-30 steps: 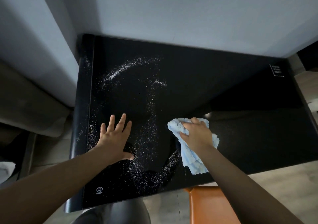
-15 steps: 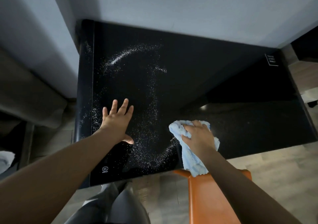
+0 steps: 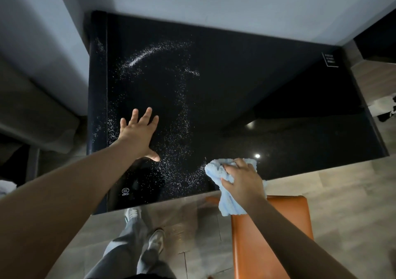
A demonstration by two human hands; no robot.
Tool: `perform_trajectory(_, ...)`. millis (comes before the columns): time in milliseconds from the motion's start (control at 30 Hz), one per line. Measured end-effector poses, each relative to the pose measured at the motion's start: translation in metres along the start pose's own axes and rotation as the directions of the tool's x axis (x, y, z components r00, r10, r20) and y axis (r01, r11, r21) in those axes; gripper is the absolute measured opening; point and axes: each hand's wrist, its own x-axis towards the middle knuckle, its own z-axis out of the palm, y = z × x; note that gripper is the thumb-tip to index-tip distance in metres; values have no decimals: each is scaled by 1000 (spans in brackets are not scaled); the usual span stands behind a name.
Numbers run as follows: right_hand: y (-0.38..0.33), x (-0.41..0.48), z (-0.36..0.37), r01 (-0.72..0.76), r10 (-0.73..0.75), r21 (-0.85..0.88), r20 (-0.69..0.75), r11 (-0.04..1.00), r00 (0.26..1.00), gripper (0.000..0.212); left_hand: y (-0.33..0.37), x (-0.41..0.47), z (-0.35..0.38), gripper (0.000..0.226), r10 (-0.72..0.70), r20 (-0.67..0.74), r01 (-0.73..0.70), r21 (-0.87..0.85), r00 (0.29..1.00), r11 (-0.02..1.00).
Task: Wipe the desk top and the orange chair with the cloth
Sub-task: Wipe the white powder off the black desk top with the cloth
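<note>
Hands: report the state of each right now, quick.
Left hand: open, fingers spread on the desk.
Right hand: gripping the cloth at the desk's near edge.

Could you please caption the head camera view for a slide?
Right hand holds a light-blue cloth at the near edge of the powder-strewn desk top, left hand spread on it.

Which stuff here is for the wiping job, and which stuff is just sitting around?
For the job:
desk top
white specks scattered on it
cloth, gripped by the right hand
left hand, flat on the desk
orange chair

Just there:
white label at the desk's far corner
shoes
floor
</note>
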Motion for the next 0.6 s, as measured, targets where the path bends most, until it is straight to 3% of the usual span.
perform_trajectory(600,2,-61,30,24,-23,28,-42,999,999,26,2,3,0,137,-11,-30,11,20,999,1000)
